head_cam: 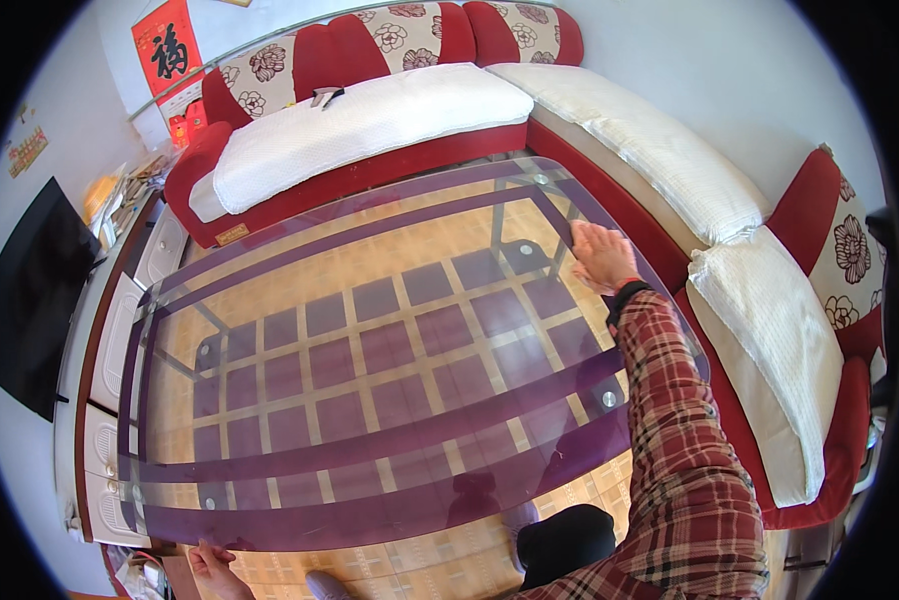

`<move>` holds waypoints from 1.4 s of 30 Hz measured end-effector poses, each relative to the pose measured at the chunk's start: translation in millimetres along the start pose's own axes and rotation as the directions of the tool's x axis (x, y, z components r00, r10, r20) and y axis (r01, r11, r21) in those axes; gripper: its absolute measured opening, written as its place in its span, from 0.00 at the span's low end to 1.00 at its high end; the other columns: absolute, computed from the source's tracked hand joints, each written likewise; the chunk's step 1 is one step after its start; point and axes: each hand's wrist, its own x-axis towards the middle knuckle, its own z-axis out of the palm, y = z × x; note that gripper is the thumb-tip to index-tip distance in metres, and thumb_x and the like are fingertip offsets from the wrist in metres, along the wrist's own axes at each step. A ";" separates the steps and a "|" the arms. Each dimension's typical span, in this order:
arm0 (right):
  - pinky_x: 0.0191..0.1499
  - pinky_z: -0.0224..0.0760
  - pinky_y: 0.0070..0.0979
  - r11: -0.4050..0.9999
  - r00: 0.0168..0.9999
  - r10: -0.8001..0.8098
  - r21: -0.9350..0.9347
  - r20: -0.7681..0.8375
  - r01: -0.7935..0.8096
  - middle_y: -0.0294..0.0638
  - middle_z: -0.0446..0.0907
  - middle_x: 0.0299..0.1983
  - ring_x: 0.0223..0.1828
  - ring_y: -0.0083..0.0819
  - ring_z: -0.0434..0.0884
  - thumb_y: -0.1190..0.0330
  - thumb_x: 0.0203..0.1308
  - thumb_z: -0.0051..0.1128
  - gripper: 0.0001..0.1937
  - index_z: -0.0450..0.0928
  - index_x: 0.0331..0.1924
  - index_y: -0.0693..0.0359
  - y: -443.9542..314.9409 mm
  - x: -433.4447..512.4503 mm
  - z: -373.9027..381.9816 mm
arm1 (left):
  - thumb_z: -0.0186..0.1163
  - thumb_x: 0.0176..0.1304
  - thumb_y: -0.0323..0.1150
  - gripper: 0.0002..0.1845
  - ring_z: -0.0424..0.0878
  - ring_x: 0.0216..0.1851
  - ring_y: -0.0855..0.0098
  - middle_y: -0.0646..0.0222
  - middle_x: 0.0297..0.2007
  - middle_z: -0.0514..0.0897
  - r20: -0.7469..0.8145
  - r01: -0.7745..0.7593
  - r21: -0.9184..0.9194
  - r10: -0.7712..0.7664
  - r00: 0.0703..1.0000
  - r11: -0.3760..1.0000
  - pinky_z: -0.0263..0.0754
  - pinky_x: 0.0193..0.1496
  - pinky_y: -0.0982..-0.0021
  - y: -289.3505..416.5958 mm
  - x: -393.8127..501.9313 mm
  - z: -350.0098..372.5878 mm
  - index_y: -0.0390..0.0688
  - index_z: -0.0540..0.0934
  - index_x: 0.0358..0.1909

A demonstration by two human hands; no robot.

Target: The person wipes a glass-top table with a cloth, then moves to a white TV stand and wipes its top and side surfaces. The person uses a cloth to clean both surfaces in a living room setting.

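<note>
A large glass coffee table [419,510] with purple bands and a purple-squared lower shelf fills the middle of the view. My right hand [601,255] is over the table's right part, its fingers towards the far right corner; whether the palm touches the glass, I cannot tell. No object shows in it. The sleeve above it is red plaid, with a dark band at the wrist. Low at the left, my left hand [213,566] is beside the near edge of the table, fingers partly curled, with nothing visible in it. Part of that hand is cut off by the frame's bottom edge.
A red corner sofa [374,176] with white covers [374,124] runs behind and right of the table. At the left stand a white cabinet [119,337] and a flat television [33,300]. My shoes are on the tiled floor [434,559] near the table's front edge.
</note>
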 end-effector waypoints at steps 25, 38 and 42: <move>0.41 0.75 0.44 0.886 0.858 -0.380 0.129 -0.347 0.445 0.44 0.79 0.40 0.39 0.45 0.82 0.59 0.59 0.55 0.14 0.75 0.43 0.58 -288.6 40.5 -73.5 | 0.57 0.73 0.29 0.10 0.73 0.22 0.79 0.69 0.19 0.77 -0.129 0.079 -0.316 -0.125 0.984 0.946 0.67 0.31 0.78 42.3 -4.3 -54.1 0.42 0.72 0.30; 0.61 0.64 0.36 0.344 0.507 -0.605 0.374 -0.614 0.862 0.36 0.78 0.54 0.59 0.35 0.74 0.56 0.63 0.54 0.22 0.75 0.59 0.53 -680.1 -0.3 -240.8 | 0.57 0.72 0.28 0.09 0.74 0.25 0.78 0.68 0.24 0.79 -0.114 0.073 -0.252 -0.105 0.988 0.965 0.66 0.32 0.77 36.7 9.4 -72.0 0.41 0.73 0.31; 0.69 0.55 0.39 0.315 0.474 -0.712 0.367 -0.519 0.875 0.34 0.71 0.66 0.71 0.34 0.65 0.52 0.68 0.50 0.28 0.68 0.69 0.52 -676.2 44.0 -215.2 | 0.56 0.73 0.30 0.09 0.74 0.25 0.78 0.68 0.24 0.79 -0.099 0.076 -0.193 -0.096 0.990 0.978 0.67 0.32 0.77 31.2 16.4 -60.1 0.41 0.74 0.31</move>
